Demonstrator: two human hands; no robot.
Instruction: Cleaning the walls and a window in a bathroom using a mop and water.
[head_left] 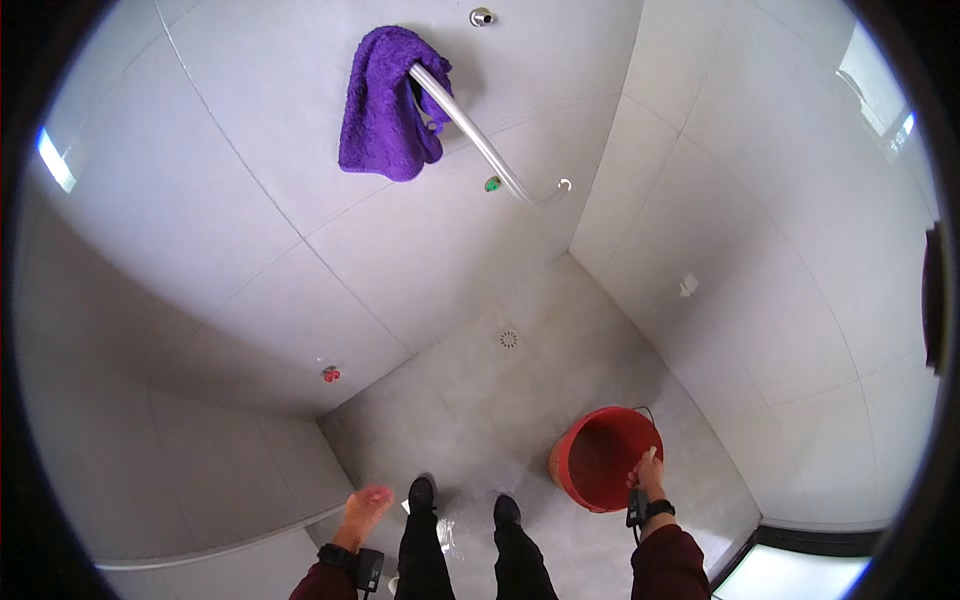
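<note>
A red bucket [575, 452] is on the grey tiled floor, low and right of centre, tilted so that its open mouth faces up and to the right. My right hand [648, 474] is closed at the right side of its rim, where the thin wire handle [649, 410] comes down. Whether the fingers grip the rim or the handle is hard to make out. On the left, my left hand [366, 510] hangs in the air beside my left shoe with nothing visible in it. Its fingers look stretched out but slightly blurred.
A purple towel [385, 110] hangs over a metal bar [470, 130] with a curved end on the far wall. Wall fittings include a metal one [482, 17], a green one [492, 184] and a red one [331, 374]. A round drain [508, 339] lies in the floor near the corner.
</note>
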